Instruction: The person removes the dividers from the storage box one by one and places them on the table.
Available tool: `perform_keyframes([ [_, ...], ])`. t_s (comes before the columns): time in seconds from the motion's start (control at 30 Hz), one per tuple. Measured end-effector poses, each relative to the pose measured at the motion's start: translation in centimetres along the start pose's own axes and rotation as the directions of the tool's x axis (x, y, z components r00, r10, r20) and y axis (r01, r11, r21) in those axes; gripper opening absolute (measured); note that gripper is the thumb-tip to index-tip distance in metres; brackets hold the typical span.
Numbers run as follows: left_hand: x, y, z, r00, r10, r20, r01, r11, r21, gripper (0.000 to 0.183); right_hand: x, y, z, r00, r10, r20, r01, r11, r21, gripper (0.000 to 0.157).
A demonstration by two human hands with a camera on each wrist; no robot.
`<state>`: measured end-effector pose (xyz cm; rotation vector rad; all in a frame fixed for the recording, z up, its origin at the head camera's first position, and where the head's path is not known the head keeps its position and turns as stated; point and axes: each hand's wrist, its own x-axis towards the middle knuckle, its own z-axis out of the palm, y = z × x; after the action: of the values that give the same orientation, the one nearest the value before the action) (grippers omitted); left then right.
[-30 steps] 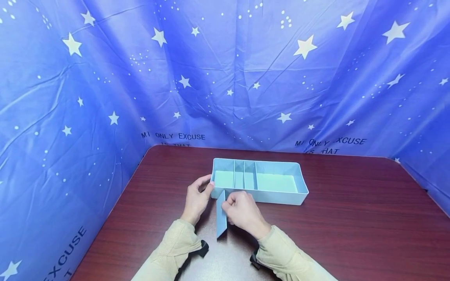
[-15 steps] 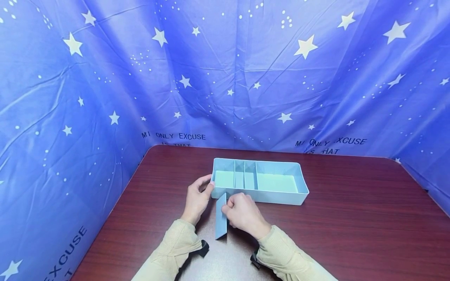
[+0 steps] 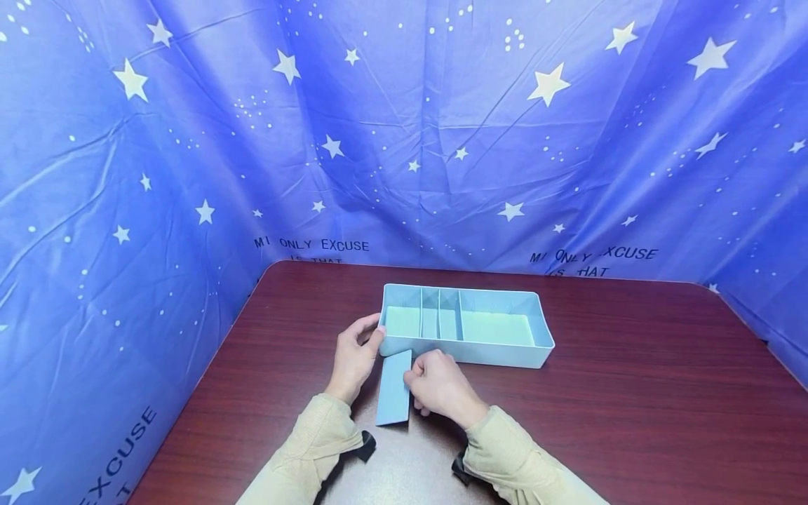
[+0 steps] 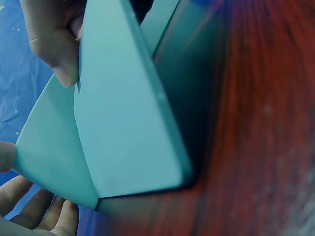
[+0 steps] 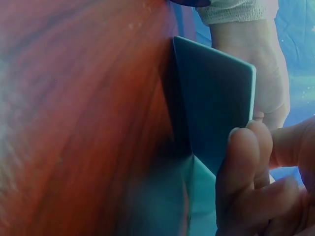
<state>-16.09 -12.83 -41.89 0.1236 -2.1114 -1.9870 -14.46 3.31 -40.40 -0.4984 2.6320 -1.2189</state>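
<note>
A long light-blue organizer box stands on the table, its inside split by several thin upright dividers. My left hand holds the box's left end, thumb near the front corner; its fingers show beside the box wall in the left wrist view. Just in front of the box, a loose flat light-blue divider leans to the left. My right hand pinches the divider's right-hand edge between thumb and fingers. In the right wrist view the divider shows its shaded side, with fingertips at its edge.
The dark red wood-grain table extends on both sides of the box. A blue curtain with white stars hangs behind and to the left. Black straps sit at both sleeve cuffs.
The divider has tipped over to the left, so more of its broad face shows in the head view. My right hand has shifted slightly right and down; the left hand and box stay put.
</note>
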Motion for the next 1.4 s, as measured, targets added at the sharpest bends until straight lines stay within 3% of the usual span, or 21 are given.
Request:
perform_keyframes([
  [0.2, 0.7, -1.6, -0.1, 1.000, -0.002, -0.002, 0.002, 1.000, -0.005, 0.034, -0.2, 0.4, 0.0, 0.998, 0.052, 0.023, -0.052, 0.998, 0.033, 0.028],
  [0.4, 0.7, -1.6, -0.3, 1.000, 0.012, -0.008, -0.012, 1.000, 0.004, 0.033, -0.5, 0.8, 0.0, 0.989, 0.124, 0.078, -0.131, 0.986, 0.099, 0.025],
  [0.63, 0.5, -1.5, -0.4, 1.000, -0.005, -0.022, 0.006, 1.000, 0.018, 0.031, -0.6, 1.4, 0.1, 0.985, 0.132, 0.113, -0.153, 0.967, 0.202, 0.021],
  [1.27, 0.6, -1.6, -0.1, 1.000, 0.017, -0.010, -0.017, 1.000, 0.008, 0.032, -0.7, 1.7, -0.1, 0.985, 0.119, 0.122, -0.138, 0.977, 0.162, 0.022],
  [1.4, 0.0, -0.2, -0.1, 1.000, 0.007, -0.006, -0.007, 1.000, 0.022, 0.033, -0.7, 1.6, -0.1, 0.989, 0.103, 0.107, -0.118, 0.983, 0.138, 0.023],
])
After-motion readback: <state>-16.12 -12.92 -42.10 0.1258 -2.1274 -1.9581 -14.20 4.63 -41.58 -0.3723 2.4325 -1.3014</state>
